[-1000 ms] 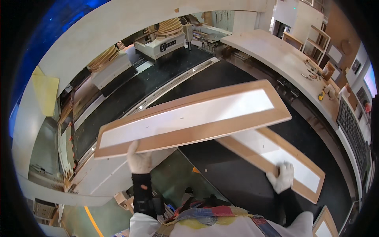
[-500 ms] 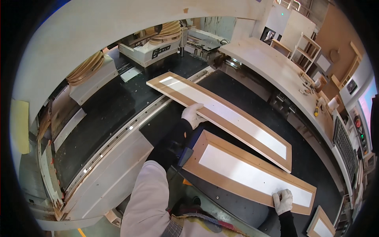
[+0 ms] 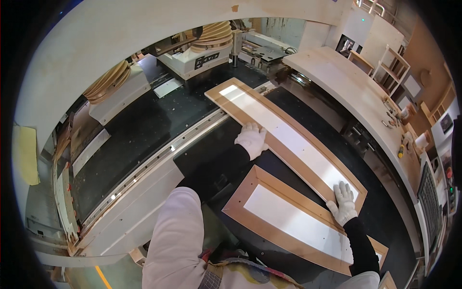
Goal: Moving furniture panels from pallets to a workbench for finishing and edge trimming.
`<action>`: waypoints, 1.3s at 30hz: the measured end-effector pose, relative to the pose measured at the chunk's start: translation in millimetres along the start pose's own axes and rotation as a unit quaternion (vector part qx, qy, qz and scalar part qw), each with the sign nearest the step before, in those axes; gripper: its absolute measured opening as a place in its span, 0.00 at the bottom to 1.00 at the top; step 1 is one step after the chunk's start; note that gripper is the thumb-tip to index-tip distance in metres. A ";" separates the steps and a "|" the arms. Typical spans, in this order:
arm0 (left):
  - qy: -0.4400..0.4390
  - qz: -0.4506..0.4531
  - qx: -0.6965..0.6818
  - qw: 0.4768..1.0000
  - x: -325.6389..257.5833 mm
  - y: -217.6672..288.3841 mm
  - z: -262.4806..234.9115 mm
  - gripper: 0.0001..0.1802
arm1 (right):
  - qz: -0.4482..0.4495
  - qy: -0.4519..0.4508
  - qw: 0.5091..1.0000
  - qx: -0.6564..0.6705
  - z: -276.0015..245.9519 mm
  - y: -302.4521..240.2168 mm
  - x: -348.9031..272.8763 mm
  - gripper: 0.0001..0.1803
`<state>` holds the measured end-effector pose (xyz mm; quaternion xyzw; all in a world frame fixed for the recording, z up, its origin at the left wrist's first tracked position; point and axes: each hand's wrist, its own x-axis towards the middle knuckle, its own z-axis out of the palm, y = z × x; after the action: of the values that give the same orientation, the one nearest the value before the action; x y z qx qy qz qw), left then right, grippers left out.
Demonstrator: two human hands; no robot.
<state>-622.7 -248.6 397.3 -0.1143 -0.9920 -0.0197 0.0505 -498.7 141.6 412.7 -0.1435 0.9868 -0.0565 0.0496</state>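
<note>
both gloved hands, left hand point(image 3: 251, 139) and right hand point(image 3: 343, 202), rest flat and ungripping on the far panel point(image 3: 288, 135), lying on the black machine bed point(image 3: 144, 130) in a woodshop.

My left hand point(image 3: 251, 138) rests flat on the near edge of a long wooden panel point(image 3: 284, 132) with a white centre, lying flat and slanted across the black machine bed. My right hand point(image 3: 342, 202) presses its lower end, beside a second, similar panel point(image 3: 288, 219).

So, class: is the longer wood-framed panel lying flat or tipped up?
Flat: the longer panel lies on the black bed, both gloved hands pressing it.
</note>
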 end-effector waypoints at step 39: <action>0.012 0.092 0.056 0.994 126.7 -41.5 17.1 0.29 | 0.056 0.165 0.983 0.063 6.4 -76.2 7.7 0.18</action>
<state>-756.6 -259.7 392.4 -0.2014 -0.9762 0.0389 0.0705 -484.2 66.2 415.3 -0.0731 0.9824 -0.1389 -0.1015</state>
